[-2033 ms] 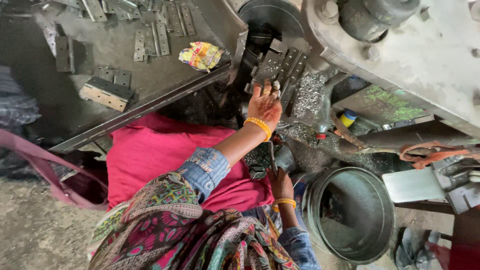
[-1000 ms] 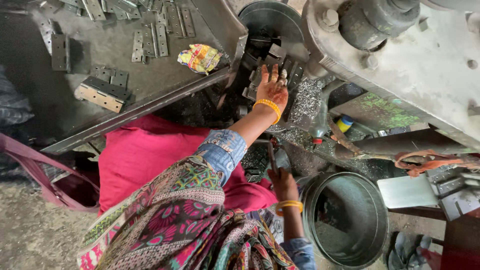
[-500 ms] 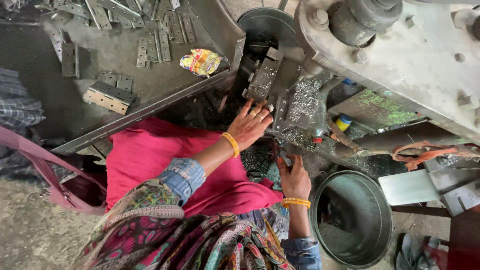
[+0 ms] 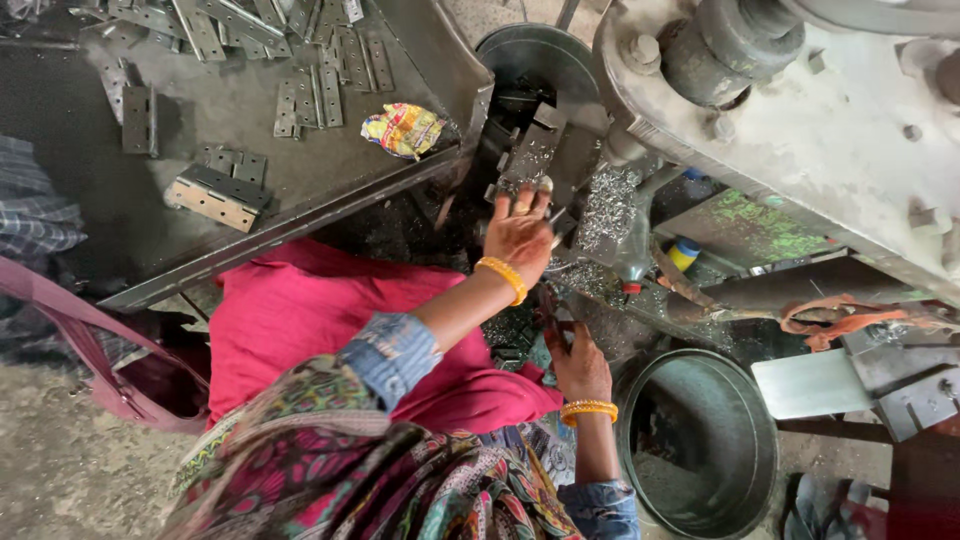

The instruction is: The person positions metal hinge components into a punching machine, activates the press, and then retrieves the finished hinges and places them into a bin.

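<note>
A metal workshop, grimy and crowded. Across the upper right, a heavy grey press machine (image 4: pixel 800 110) with big bolts; at upper left, a steel bench (image 4: pixel 230 150) strewn with hinges (image 4: pixel 215 195). Metal shavings (image 4: pixel 605 205) at centre, a steel drum (image 4: pixel 700 445) at lower right.

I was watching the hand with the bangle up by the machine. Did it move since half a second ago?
Yes. The left hand went up toward the machine's metal block, farther from the pink cloth.

The left hand (image 4: pixel 520 232) covers whatever lies beneath it on the machine (image 4: pixel 800 130), itself cut off above. The right hand's (image 4: pixel 578 365) grip is too dark to tell.
</note>
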